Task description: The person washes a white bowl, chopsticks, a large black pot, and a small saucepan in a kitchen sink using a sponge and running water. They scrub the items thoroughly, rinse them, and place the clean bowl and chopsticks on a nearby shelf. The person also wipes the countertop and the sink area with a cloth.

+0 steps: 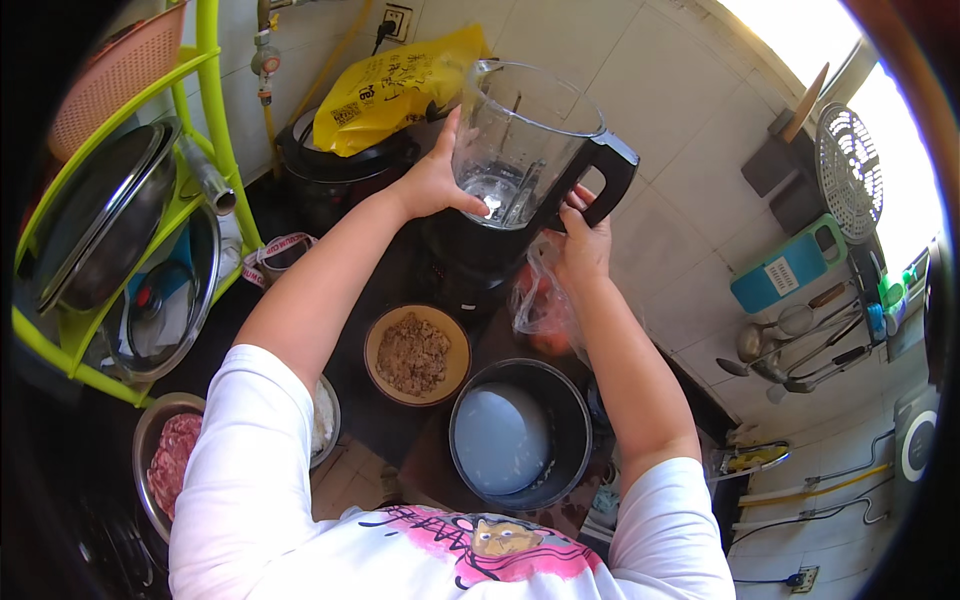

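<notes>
A clear blender jug (525,120) with a black handle sits on or just over its black base (468,268); I cannot tell if it is locked in place. My left hand (432,182) grips the jug's left side, thumb across the front. At the right, my right hand (582,240) closes around the lower end of the handle, its fingers partly hidden. The jug looks empty. Beside the base, under my right hand, a clear plastic bag (535,290) holds reddish round produce. In front of the base stands a bowl (374,372) of brown crumbly food.
A dark pot (575,440) with whitish liquid stands near me. To the left are a bowl of raw meat (172,455), a white-filled bowl (325,420) and a green rack (215,90). Behind is a yellow bag (400,85) on a black cooker (345,175). Utensils (800,345) hang right.
</notes>
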A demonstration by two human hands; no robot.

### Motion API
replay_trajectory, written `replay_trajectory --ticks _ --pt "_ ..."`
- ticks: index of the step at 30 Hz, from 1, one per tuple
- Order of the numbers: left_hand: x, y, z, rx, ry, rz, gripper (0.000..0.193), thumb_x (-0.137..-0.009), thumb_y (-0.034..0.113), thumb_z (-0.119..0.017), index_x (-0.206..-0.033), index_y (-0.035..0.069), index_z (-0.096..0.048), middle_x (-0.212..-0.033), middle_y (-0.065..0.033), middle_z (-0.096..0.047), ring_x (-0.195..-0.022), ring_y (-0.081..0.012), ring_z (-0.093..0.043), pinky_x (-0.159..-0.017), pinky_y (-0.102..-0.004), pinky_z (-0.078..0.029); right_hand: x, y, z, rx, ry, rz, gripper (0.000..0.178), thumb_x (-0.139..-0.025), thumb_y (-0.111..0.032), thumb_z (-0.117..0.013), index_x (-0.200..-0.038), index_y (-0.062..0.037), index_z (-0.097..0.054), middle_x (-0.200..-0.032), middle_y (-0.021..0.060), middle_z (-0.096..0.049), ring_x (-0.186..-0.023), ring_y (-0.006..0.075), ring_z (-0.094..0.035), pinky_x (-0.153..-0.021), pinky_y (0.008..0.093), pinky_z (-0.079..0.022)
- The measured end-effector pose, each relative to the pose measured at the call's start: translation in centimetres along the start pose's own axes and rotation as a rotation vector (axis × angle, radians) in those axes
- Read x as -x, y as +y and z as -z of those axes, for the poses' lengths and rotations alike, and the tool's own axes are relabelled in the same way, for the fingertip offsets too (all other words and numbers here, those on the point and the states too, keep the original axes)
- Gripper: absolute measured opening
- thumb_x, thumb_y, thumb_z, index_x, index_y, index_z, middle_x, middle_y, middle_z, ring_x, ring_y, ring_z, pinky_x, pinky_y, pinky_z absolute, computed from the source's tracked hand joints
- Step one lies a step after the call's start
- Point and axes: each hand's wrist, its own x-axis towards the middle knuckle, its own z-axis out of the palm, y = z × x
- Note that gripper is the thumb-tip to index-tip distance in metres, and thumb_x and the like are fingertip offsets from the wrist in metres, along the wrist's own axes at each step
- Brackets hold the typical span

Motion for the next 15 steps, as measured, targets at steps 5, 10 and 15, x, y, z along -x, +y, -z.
replay_trajectory --ticks 5,10,15 --pt "-2.4 -4.3 0.8 -0.046 -0.065 0.015 0.133 -0.052 0.01 -0.083 -0.139 0.016 0.017 -0.145 -0.0159 -0.016 -0.133 -0.029 -0.02 -0.107 -0.0382 -0.019 -2.2 3.1 0.8 -0.031 -0.039 0.046 0.035 -0.083 -0.004 -0.05 -0.117 -0.0096 -0.044 -0.112 0.0037 -0.057 -0.092 0.0149 -0.057 -0.069 0.0313 -0.048" --pt "-2.3 -4.8 0.6 0.235 -0.142 0.072 0.126 -0.055 0.009 -0.081 -0.142 0.019 0.01 -0.146 -0.0115 -0.017 -0.132 -0.0312 -0.023 -0.105 -0.0417 -0.023 -1.6 3.6 0.0 0.123 0.061 0.021 0.039 -0.082 -0.008 -0.056 -0.119 -0.0041 -0.043 -0.11 0.0068 -0.056 -0.083 0.0095 -0.052 -0.064 0.0235 -0.042" --pt "1.4 -5.3 0.2 0.133 0.041 0.15 0.108 -0.064 0.021 -0.077 -0.143 0.016 -0.004 -0.145 -0.0118 -0.021 -0.131 -0.031 -0.024 -0.105 -0.0412 -0.023 0.7 3.5 -0.7 0.206 0.085 -0.065 0.054 -0.084 -0.018 -0.059 -0.129 -0.0044 -0.033 -0.123 0.0124 -0.047 -0.104 0.0187 -0.049 -0.086 0.0302 -0.041"
